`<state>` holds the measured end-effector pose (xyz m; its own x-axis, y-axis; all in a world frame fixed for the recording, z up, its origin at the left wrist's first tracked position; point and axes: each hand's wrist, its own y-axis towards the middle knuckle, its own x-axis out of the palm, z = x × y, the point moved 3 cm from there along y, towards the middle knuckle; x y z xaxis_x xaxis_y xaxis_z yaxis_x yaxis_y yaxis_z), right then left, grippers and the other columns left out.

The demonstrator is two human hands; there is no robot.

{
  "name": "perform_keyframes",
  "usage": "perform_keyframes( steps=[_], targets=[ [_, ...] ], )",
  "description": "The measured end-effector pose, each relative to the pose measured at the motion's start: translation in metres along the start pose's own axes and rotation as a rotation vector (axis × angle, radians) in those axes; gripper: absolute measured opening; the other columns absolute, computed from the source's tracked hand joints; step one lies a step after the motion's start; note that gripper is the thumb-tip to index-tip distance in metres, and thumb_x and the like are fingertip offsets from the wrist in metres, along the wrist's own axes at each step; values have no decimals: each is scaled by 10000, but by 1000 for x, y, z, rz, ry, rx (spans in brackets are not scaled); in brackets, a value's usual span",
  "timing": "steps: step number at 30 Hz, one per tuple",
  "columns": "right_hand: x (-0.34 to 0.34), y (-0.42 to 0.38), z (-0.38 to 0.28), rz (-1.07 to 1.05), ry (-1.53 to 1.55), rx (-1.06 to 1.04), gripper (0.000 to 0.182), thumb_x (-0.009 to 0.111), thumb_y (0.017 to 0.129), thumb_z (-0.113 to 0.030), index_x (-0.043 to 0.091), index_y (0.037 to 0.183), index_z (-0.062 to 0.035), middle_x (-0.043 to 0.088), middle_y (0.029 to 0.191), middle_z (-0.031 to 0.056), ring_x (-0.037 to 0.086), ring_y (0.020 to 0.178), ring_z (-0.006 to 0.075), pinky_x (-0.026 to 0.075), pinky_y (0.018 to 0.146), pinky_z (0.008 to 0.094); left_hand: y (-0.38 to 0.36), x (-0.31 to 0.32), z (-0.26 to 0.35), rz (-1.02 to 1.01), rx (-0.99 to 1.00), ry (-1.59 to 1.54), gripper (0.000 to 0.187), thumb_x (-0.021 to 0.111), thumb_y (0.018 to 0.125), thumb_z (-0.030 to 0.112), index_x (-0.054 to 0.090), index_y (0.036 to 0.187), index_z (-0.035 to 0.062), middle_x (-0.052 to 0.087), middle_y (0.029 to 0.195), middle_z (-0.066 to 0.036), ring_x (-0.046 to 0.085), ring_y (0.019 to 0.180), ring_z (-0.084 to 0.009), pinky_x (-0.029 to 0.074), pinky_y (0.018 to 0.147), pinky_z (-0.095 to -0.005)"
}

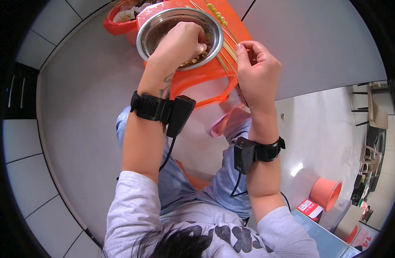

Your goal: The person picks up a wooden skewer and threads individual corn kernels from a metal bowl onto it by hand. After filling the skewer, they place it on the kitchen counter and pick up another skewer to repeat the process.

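Note:
A stainless steel bowl [140,42] rests on an orange plastic stool [191,80]. My left hand [183,41] reaches into it with curled fingers; whatever they grip is hidden. Small yellowish and brown food pieces [192,62] show at the bowl's lower inside. My right hand [258,64], to the right of the bowl, pinches the lower end of a bamboo skewer [230,34] between thumb and fingers. Several green-yellow pieces [216,13] are threaded along its far part. Loose bamboo skewers [226,58] lie on the stool beside the bowl, partly beneath the held one.
A red-lined bin [120,29] with scraps stands left of the stool. A grey panel [309,43] borders the right side. My legs [225,176] and a pink slipper [222,122] are below. Behind right are a pink bucket [325,193] and boxes [310,209].

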<state>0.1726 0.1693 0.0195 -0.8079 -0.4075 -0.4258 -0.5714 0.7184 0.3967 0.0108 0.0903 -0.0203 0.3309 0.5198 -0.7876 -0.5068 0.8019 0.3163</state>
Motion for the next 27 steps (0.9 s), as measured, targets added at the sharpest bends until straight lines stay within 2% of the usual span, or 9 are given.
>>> perform_keyframes(
  steps=[2, 4, 5, 7, 9, 11, 12, 22, 27],
  targets=[
    [0, 0, -1, 6, 6, -7, 152, 602, 876, -95, 646, 842, 46, 625, 605, 120, 593, 527, 153, 458, 530, 288, 0, -4, 0, 43, 28, 29, 202, 660, 771, 86, 682, 921, -48, 651, 767, -204, 642, 678, -282, 513, 688, -338],
    [-1, 0, -1, -13, -2, 3, 148, 606, 870, -89, 650, 844, 50, 631, 611, 123, 599, 534, 147, 461, 534, 283, 1, -17, 1, -1, -101, -82, 198, 646, 846, 121, 686, 954, -40, 678, 786, -142, 634, 686, -196, 508, 685, -308],
    [-1, 0, -2, -14, -2, 1, 148, 606, 870, -89, 650, 844, 50, 631, 611, 123, 599, 534, 147, 461, 534, 283, 1, -20, -4, 1, -101, -82, 198, 646, 846, 121, 686, 954, -40, 678, 786, -142, 634, 686, -196, 508, 685, -308],
    [1, -1, -2, -25, 13, -2, 140, 617, 852, -86, 659, 822, 45, 626, 593, 118, 596, 522, 135, 455, 521, 278, 0, -35, -25, 218, -139, -300, 212, 639, 836, 173, 708, 931, -4, 703, 848, -131, 673, 745, -255, 522, 727, -341],
    [2, -3, -4, -68, -2, 0, 136, 622, 842, -84, 664, 813, 42, 622, 581, 114, 592, 509, 133, 450, 512, 275, -3, -48, -42, 298, -125, -378, 216, 648, 831, 153, 705, 975, 2, 710, 845, -97, 676, 745, -217, 519, 699, -323],
    [6, -5, -4, -112, -13, 0, 132, 628, 832, -83, 670, 803, 39, 617, 569, 109, 587, 497, 130, 445, 503, 271, -8, -58, -53, 250, -256, -506, 280, 608, 944, 211, 662, 1132, 10, 686, 993, -62, 620, 880, -102, 496, 791, -233],
    [8, -6, -3, -118, 14, -6, 130, 630, 828, -83, 673, 801, 37, 612, 560, 105, 582, 488, 129, 441, 496, 271, -8, -60, -54, 274, -246, -559, 280, 608, 946, 216, 662, 1133, 14, 686, 1009, -59, 624, 900, -97, 499, 809, -231],
    [19, -7, -10, -154, 16, -39, 135, 632, 827, -83, 684, 821, 42, 620, 569, 111, 587, 490, 140, 444, 497, 276, -19, -68, -54, 346, -281, -486, 281, 625, 932, 225, 672, 1120, 22, 686, 1019, -57, 637, 930, -117, 501, 831, -238],
    [22, -8, -10, -149, 5, -46, 136, 631, 832, -86, 684, 829, 40, 631, 589, 124, 596, 502, 153, 449, 506, 284, -20, -74, -45, 443, -213, -170, 266, 655, 894, 236, 702, 1066, 37, 707, 997, -92, 678, 929, -157, 519, 813, -268]
  ],
)
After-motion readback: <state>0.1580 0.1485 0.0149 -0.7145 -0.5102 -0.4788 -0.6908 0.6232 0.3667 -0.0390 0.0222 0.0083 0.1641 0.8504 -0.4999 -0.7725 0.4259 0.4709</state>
